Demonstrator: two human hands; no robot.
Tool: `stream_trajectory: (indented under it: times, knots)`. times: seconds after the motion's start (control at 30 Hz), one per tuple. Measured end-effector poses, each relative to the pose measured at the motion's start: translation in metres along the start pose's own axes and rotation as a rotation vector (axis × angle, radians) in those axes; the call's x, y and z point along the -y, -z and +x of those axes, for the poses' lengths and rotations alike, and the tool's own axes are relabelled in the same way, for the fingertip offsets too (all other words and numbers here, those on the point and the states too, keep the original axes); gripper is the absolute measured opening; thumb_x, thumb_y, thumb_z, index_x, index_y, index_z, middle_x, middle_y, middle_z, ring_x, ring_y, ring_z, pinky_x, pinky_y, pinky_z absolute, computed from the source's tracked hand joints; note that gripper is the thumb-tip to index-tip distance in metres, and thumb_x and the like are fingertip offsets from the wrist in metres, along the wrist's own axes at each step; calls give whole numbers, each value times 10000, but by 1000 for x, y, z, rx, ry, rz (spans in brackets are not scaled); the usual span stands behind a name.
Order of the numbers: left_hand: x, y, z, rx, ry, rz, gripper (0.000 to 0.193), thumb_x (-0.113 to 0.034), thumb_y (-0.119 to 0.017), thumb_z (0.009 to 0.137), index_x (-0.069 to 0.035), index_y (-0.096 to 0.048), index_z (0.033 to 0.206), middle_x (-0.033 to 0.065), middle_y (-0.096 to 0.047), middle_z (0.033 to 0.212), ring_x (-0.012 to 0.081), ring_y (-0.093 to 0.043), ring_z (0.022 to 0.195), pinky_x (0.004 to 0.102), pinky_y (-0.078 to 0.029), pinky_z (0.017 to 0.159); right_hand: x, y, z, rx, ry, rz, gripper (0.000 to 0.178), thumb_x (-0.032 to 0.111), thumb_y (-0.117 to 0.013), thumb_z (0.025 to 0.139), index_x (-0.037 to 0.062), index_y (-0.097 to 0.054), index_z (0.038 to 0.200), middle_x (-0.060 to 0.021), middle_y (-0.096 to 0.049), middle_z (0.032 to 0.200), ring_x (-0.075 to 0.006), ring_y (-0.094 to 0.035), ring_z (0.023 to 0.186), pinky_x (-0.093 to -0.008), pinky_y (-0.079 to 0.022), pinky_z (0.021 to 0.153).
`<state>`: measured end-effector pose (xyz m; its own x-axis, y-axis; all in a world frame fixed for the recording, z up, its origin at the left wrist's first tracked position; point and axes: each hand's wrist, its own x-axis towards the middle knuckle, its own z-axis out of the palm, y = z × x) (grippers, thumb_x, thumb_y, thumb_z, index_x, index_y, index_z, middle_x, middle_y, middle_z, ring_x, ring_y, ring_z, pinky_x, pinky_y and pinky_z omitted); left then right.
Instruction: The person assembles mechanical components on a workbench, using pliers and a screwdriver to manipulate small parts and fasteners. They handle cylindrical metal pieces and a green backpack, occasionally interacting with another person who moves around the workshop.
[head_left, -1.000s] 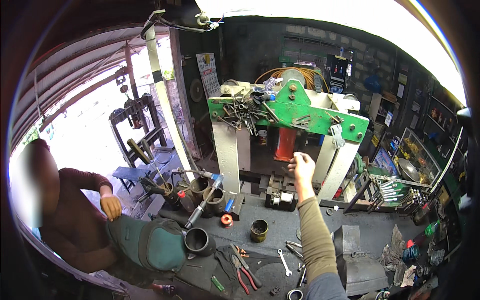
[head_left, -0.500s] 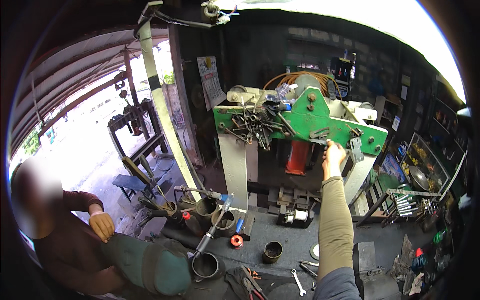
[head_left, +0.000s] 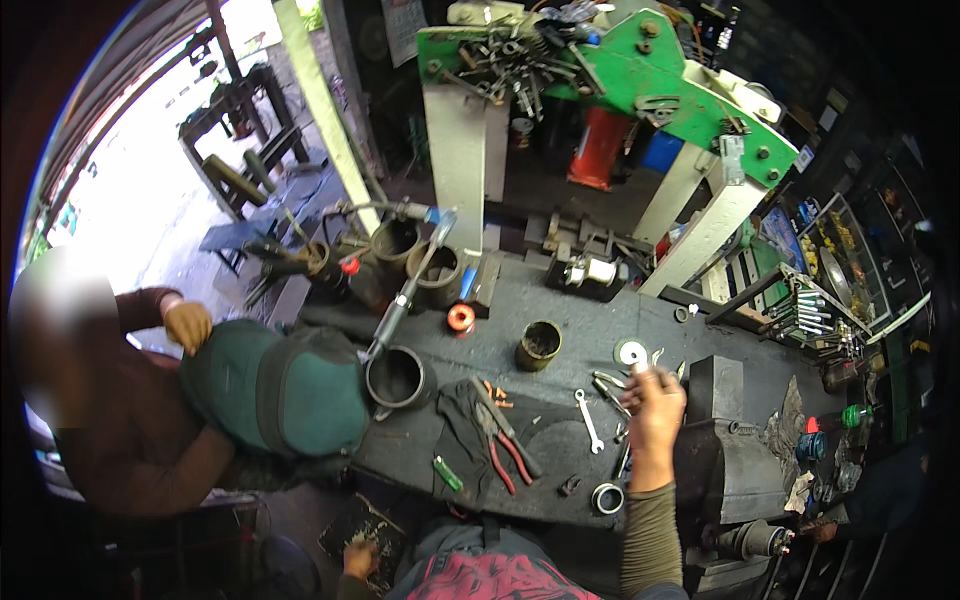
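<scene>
My right hand (head_left: 655,408) is over the right part of the dark workbench, its fingers curled together. What they hold, if anything, I cannot make out. Just beyond the fingertips lies a white-faced disc (head_left: 631,353), and pliers (head_left: 610,390) are beside the hand. A combination wrench (head_left: 590,421) lies to its left, with a metal ring (head_left: 607,498) nearer to me. Low in the view, my left hand (head_left: 361,558) is beside a dark surface with pale scraps (head_left: 375,525); its fingers are too unclear to read.
A green beam (head_left: 640,62) on white legs stands behind the bench, loaded with metal parts. Red-handled cutters (head_left: 505,440), a cup-like metal cylinder (head_left: 540,345) and a bench vise (head_left: 740,465) are around the bench. A person (head_left: 130,420) beside a green bag (head_left: 275,390) is at left.
My right hand has come back from the green beam down to the bench. The view has tipped downward, bringing my left hand and the bench's near edge into sight.
</scene>
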<state>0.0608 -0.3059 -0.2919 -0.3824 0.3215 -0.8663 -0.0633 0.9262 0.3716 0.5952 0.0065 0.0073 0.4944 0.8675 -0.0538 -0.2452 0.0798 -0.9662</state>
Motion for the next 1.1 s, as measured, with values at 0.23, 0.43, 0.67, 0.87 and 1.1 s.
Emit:
stream_trajectory:
  times: [0.23, 0.43, 0.67, 0.87, 1.1]
  knots:
    - [-42, -16, -20, 27, -224, -126, 249, -120, -671, 968, 10, -664, 1180, 66, -702, 906, 128, -664, 682, 275, -559, 586, -51, -81, 11, 78, 635, -753, 175, 161, -775, 894, -2, -732, 939, -83, -629, 768, -231, -597, 698, -362, -482, 667]
    - [-3, -8, -23, 19, -134, -160, 241, -117, -669, 965, 14, -660, 1167, 76, -698, 889, 145, -662, 652, 290, -562, 557, -98, -101, 66, 214, 462, -1292, 251, 272, -832, 794, 56, -795, 916, -158, -613, 961, -342, -612, 1019, -446, -504, 859]
    - [68, 7, -28, -60, 120, -172, 255, -133, -672, 953, 30, -663, 1149, 97, -702, 871, 186, -673, 638, 348, -580, 560, -124, -101, 79, 249, 338, -1272, 230, 258, -844, 767, 64, -801, 881, -167, -652, 1007, -367, -630, 1039, -454, -515, 897]
    - [58, 11, -16, -37, 48, -180, 193, -131, -646, 961, -12, -662, 1112, 86, -700, 866, 187, -681, 664, 342, -574, 561, -114, -98, 75, 182, 237, -1126, 230, 253, -836, 766, 62, -818, 891, -185, -682, 974, -385, -667, 930, -442, -517, 853]
    - [2, 8, 14, 31, -68, -115, 159, -98, -646, 965, -9, -683, 1091, 66, -709, 843, 156, -680, 640, 292, -565, 523, -74, -49, 47, -91, 46, -483, 322, 165, -839, 824, -64, -753, 1034, -117, -713, 926, -223, -659, 933, -343, -505, 829]
